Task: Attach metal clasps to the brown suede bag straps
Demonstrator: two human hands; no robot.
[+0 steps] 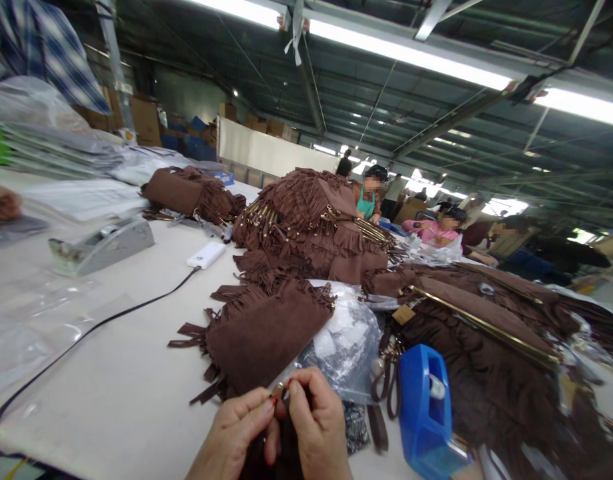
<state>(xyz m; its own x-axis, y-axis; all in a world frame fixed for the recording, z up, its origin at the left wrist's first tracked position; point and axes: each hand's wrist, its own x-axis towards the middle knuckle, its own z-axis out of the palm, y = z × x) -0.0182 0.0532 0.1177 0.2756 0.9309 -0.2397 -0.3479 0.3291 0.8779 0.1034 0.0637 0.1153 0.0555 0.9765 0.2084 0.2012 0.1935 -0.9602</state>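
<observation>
Left hand (233,437): pinching a small metal clasp (277,390).
Right hand (319,427): gripping the same clasp, brown strap (286,443) below.
Nearby: blue tape dispenser (426,413).

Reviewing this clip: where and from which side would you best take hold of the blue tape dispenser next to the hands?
Probably the blue tape dispenser is best taken across its two flat side walls, coming from above. It stands upright on the table, narrow across, with its rounded top free. The brown strap crowds its left and fringed bags its right, so a side approach looks awkward.
</observation>
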